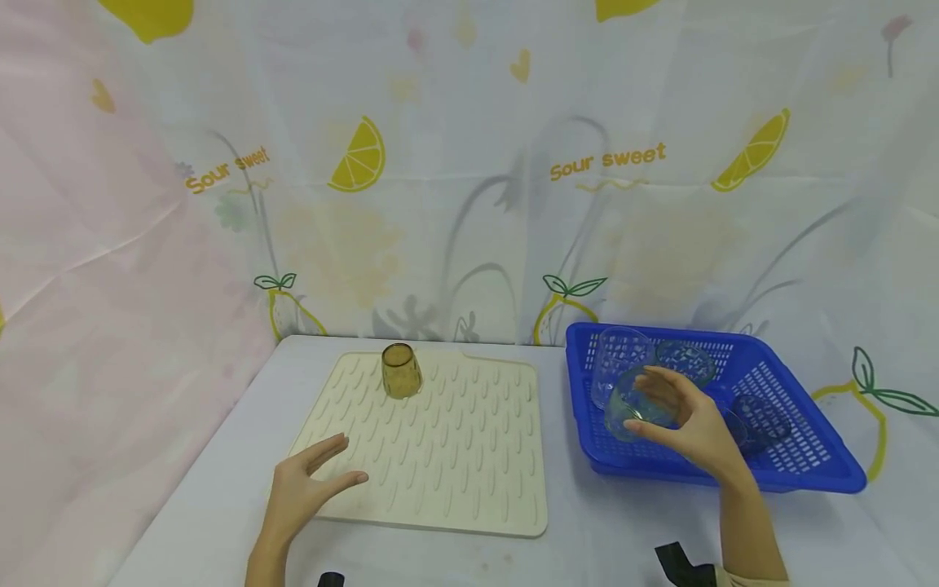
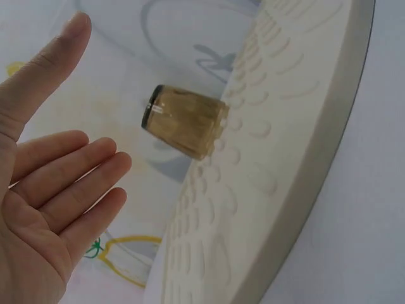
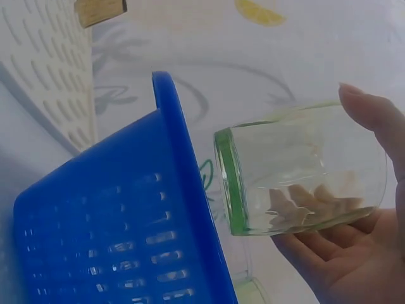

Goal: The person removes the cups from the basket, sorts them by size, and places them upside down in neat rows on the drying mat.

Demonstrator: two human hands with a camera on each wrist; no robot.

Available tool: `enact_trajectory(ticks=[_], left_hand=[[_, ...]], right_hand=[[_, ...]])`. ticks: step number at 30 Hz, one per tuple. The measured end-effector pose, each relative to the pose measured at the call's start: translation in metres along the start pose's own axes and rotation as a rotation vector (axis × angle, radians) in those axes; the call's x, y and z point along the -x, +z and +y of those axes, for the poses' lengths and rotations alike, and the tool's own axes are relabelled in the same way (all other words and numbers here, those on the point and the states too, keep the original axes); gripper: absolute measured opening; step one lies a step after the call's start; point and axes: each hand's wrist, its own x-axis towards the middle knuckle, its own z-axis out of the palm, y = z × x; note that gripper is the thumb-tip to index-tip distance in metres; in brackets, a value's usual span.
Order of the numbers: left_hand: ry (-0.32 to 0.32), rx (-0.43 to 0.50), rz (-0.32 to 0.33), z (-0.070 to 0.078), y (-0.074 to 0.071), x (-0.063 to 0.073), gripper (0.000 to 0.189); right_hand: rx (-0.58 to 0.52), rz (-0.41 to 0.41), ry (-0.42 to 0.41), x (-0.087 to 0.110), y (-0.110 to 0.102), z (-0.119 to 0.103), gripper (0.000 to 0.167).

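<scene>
My right hand (image 1: 689, 424) holds a clear, green-tinted drinking glass (image 3: 297, 174) over the left part of a blue basket. The thumb lies along one side of the glass and the fingers along the other. Its thick green end points down towards the basket. My left hand (image 1: 301, 489), fingers spread and thumb apart, hovers with nothing in it by the left front of a cream ridged drying mat (image 1: 469, 456). An amber glass (image 1: 401, 372) stands on the mat's far part, narrower end up, apart from the left hand (image 2: 63, 190).
The blue basket (image 1: 623, 469) sits right of the mat on a white-covered table (image 1: 572, 538). Inside it are a tall clear glass (image 1: 612, 350), a bluish glass piece (image 1: 689, 363) and dark blue glassware (image 1: 763, 420). A lemon-print cloth (image 1: 440, 244) hangs behind.
</scene>
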Motion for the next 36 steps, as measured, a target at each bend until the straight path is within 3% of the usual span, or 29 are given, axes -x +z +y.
enact_trajectory(ticks=[6,13,21,28,36], left_hand=[[0.079,0.088,-0.039,0.013,0.015,-0.010,0.060],[0.170,0.182,-0.099,0.028,0.037,-0.020,0.058],[0.224,0.272,-0.163,0.046,0.058,-0.029,0.063],[0.359,0.290,-0.182,0.062,0.069,-0.038,0.060],[0.357,0.348,-0.241,0.081,0.080,-0.042,0.067]], right_hand=[[-0.017,-0.037,0.017,-0.003,0.011,-0.006,0.071],[-0.087,-0.073,-0.035,-0.009,0.026,-0.009,0.070],[-0.161,-0.110,-0.061,-0.017,0.046,-0.011,0.070],[-0.193,-0.126,-0.093,-0.020,0.061,-0.013,0.071],[-0.210,-0.147,-0.123,-0.024,0.074,-0.017,0.070]])
